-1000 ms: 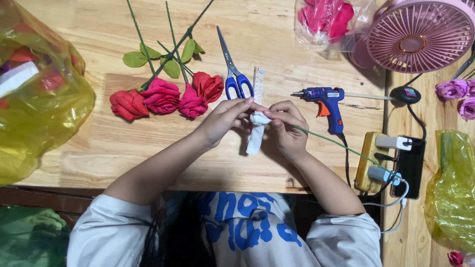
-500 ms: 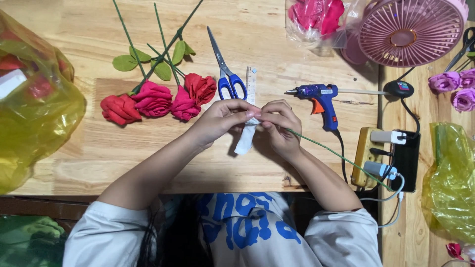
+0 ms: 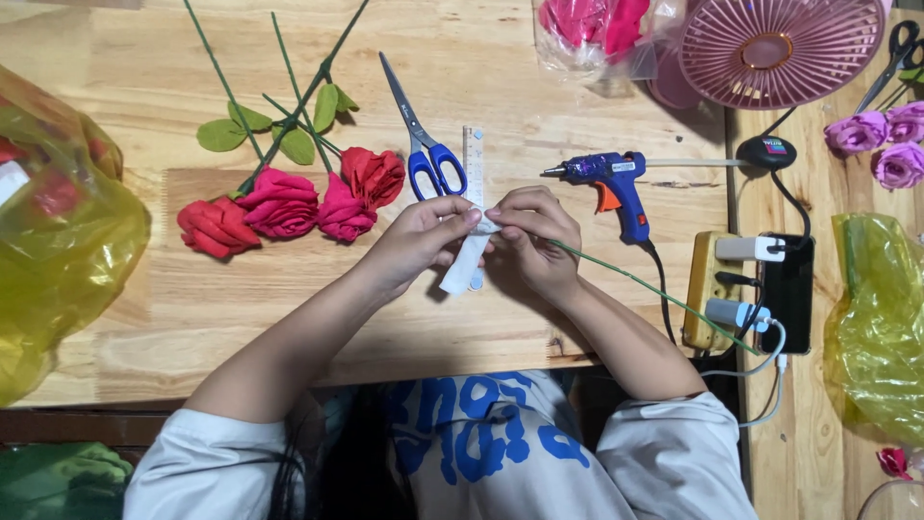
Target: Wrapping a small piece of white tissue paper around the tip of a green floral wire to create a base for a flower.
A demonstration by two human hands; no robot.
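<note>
Head view: my left hand [image 3: 419, 241] and right hand [image 3: 529, 236] still pinch the white strip [image 3: 466, 262] around the green stem [image 3: 654, 291], unchanged beside the scissors [image 3: 423, 144], so wrapping continues.

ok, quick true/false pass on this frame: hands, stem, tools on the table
1. Both hands, left hand and right hand, meet on a white strip. True.
2. The green stem runs from the right hand toward the person's left. False: it runs out to their right.
3. The glue gun is held in the right hand. False: it lies on the table.
4. Blue-handled scissors lie beside the red roses. True.
5. The pink fan sits at the table's far right. True.
</note>
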